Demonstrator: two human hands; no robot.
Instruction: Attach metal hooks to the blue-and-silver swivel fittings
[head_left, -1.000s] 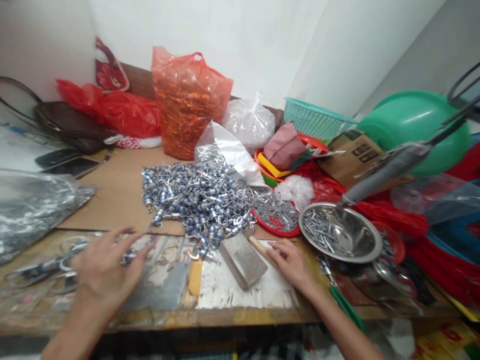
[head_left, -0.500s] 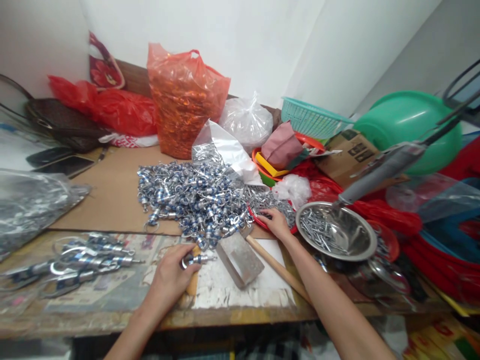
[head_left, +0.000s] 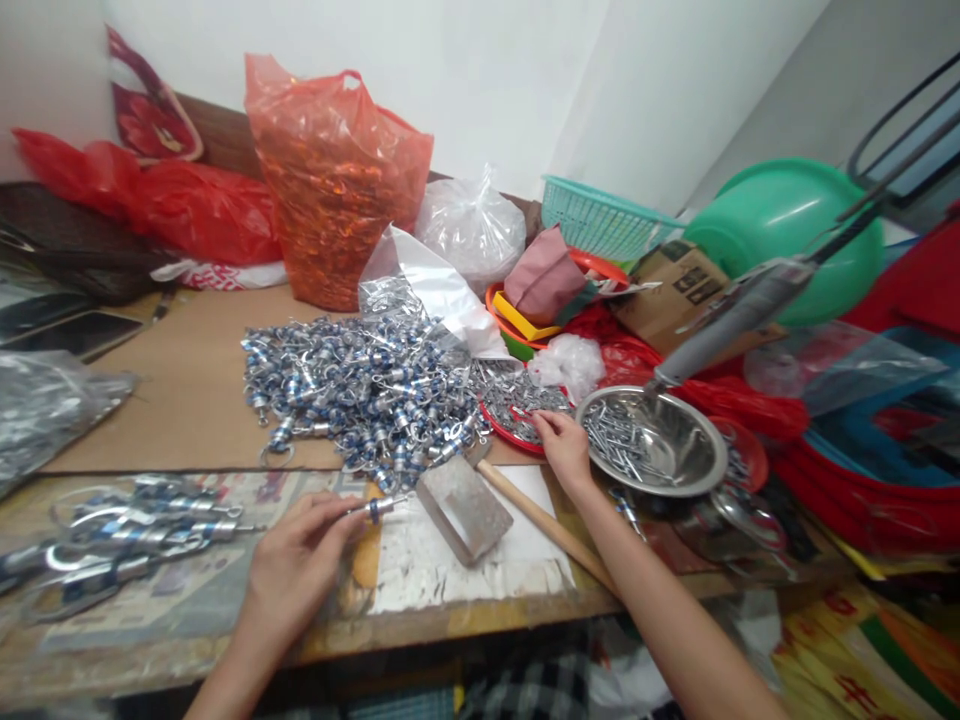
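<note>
My left hand is closed on a silver hook expansion bolt with a blue ring, its thin end pointing right over the white sheet. My right hand has thumb and fingers pinched together at the edge of a red tray of small metal parts; what is between the fingertips is too small to tell. A large pile of similar hook bolts lies behind my left hand. Between my hands rest a grey metal block and a wooden-handled hammer, its head partly hidden.
Right of the tray stands a steel bowl of long pins or nails, with a grey-handled tool rising behind it. More hook bolts lie on the left. Bags, a turquoise basket and a green basin line the back.
The view has shifted, moving the scene leftward. My left hand has turned the hook bolt, so its hook end is now covered by the fingers. My right fingers have drawn together at the tray.
</note>
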